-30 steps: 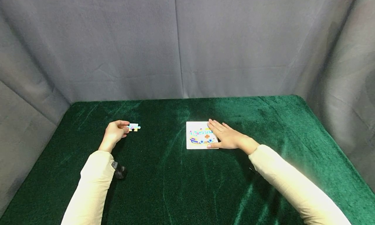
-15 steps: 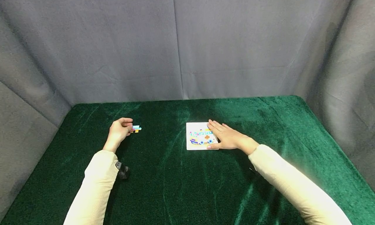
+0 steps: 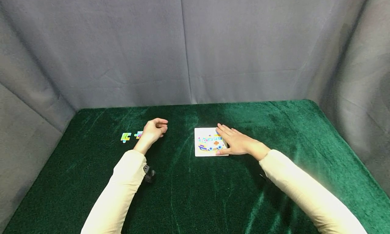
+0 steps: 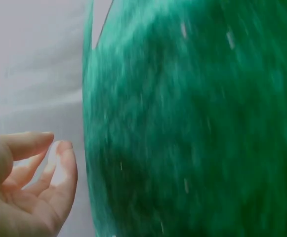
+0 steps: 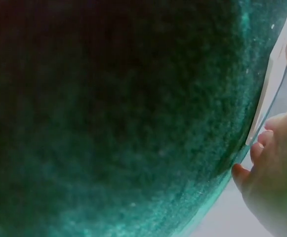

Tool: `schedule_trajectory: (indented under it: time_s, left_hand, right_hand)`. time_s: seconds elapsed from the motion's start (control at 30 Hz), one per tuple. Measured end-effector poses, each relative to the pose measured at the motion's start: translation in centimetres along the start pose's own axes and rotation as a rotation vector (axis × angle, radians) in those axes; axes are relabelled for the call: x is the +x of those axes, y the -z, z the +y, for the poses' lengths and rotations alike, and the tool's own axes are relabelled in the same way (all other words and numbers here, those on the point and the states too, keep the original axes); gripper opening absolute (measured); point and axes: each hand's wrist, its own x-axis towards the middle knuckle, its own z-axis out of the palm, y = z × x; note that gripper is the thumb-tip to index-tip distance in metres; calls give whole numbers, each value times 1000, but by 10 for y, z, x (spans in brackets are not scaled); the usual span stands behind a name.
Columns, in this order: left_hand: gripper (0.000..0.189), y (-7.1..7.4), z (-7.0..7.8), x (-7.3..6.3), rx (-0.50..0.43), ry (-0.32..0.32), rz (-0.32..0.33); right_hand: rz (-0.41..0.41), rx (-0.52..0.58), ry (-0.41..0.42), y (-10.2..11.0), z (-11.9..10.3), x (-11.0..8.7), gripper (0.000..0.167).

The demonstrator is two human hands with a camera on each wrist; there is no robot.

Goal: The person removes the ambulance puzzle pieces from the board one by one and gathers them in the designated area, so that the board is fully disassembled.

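Out at the far left of the green velvet surface (image 3: 189, 196), lying flat: a green-printed jigsaw piece (image 3: 126, 137), one knob toward the near side. Just to its right, a second jigsaw piece (image 3: 139, 134), pinkish, with a pale blue knob pointing left, the rest hidden behind the left wrist; touching it or not, impossible to tell. On to the left hand (image 3: 153, 129): fingers loosely bent, thumb close to the fingertips, a gap between and nothing held. Pointing rightward, seemingly above the velvet. Back at the cuff, a small black device (image 3: 148, 174).

And now the relation to watch: white puzzle board (image 3: 205, 130) to the right of the left fingertips, a touch nearer the person, well apart from them. Loose pieces on the opposite side, so left hand in between, and much nearer to the pieces. Board roughly square, barely any long axis, printed with a vehicle bearing an orange cross.

Finally the right hand (image 3: 236, 142), nearer of the two to the board: laid across its right side, fingers straight and slightly spread, thumb along the near edge, gripping nothing.
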Motion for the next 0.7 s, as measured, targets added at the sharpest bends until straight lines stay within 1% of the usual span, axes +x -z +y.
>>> schedule_trajectory:
  time_s: [0.2,0.37,0.53,0.7]
  left_hand:
    - [29,-25,14,2,1,-50,-23]
    - [28,-45,24,4,21,-68,-36]
    - [28,-65,35,4,26,-70,-79]
    - [30,-83,44,4,58,-75,-132]
  right_hand:
    - [0,-6,-16,2,4,-2,89]
    - [-6,-10,-40,2,10,-4,90]
    - [-11,-13,-45,1,14,-5,90]
    - [-10,-10,-47,0,15,-6,90]
